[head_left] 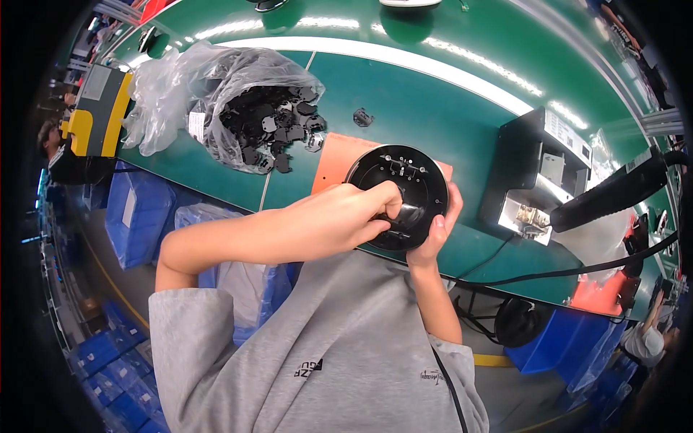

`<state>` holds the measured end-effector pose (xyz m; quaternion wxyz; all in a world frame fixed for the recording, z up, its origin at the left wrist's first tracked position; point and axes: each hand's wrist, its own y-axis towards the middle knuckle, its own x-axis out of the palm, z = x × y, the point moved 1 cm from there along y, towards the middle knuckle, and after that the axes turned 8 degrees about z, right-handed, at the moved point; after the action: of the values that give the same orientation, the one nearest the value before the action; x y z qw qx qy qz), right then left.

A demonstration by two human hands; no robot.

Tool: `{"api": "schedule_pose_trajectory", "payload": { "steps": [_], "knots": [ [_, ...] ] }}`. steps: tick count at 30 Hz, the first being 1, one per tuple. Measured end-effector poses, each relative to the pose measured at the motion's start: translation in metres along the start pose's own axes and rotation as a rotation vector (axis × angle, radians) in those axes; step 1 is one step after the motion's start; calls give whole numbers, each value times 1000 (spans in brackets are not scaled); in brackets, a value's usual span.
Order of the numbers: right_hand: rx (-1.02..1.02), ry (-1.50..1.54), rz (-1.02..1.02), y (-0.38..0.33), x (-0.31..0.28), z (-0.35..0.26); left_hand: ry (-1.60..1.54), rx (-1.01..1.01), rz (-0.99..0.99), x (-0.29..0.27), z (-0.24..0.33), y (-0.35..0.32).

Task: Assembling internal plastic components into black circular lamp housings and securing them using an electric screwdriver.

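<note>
A round black housing, shaped like a shallow bowl with small metal parts near its far rim, is at the middle, over an orange pad. My right hand grips the housing's right rim, thumb on the near side. My left hand reaches into the bowl with its fingers curled together; whatever they hold is hidden. To the left, a clear plastic bag lies with its mouth towards the housing, spilling many flat black parts. One loose black part lies beyond the pad.
On the right stands a black boxy device with a bare metal front. Beside it is a black stick-shaped tool with a thick cable. A yellow and grey machine is at the left. Blue bins stand below the green table's near edge.
</note>
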<state>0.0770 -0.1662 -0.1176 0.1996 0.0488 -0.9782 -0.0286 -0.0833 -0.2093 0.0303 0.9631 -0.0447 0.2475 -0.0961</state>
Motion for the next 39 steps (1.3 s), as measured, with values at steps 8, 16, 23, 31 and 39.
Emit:
{"api": "schedule_pose_trajectory", "payload": {
  "steps": [8,16,23,31,39],
  "knots": [
    [-21,-37,7,0,0,-1,152,311,116,-1,-6,10],
    [10,-38,41,0,0,-3,362,177,-81,7,-5,3],
    [-20,-65,50,0,-4,0,735,338,-23,13,-21,8],
    [-28,-101,36,1,-2,2,925,425,-183,11,-13,21],
    [-13,-95,12,0,-4,2,891,371,-204,14,-17,18]
  ]
}}
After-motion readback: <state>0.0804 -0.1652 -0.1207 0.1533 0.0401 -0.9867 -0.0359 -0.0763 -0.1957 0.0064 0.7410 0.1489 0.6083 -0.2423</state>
